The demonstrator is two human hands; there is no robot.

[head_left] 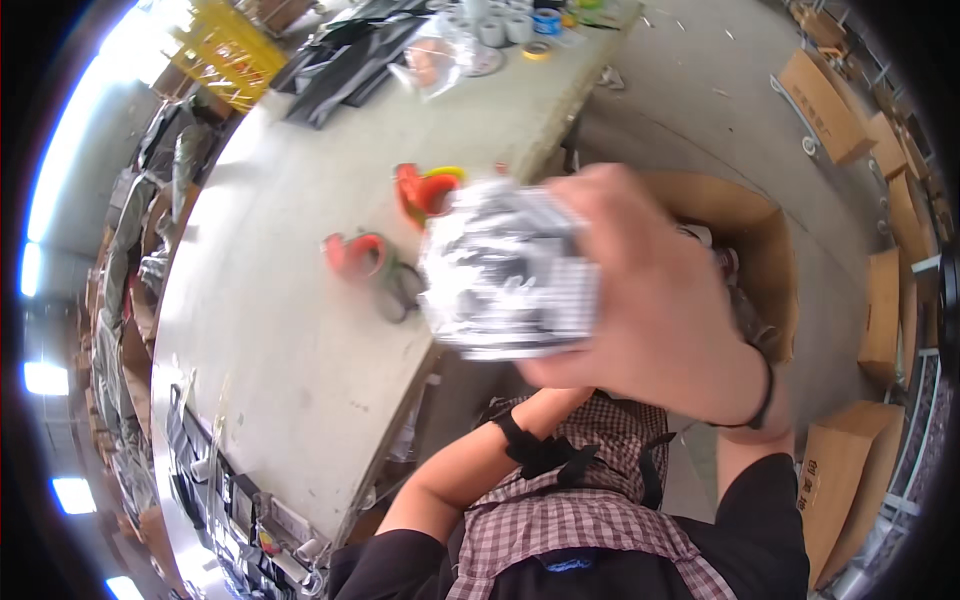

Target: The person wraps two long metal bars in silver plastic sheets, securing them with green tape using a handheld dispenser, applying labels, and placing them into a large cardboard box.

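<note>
Close to the camera, my right hand is closed around a shiny, silvery-white wrapped packet. Motion smears the packet, so its contents cannot be made out. My left forearm reaches up from below, crossing in front of the checked apron. The left hand itself is hidden behind my right hand and the packet. On the table just left of the packet lie two orange-red tools that look like tape dispensers: one with yellow, the other with a dark ring.
A pale worktable spans the left side. Dark sheets, tape rolls and a clear bag lie at its far end. An open cardboard box stands beyond my right hand. More cartons line the right.
</note>
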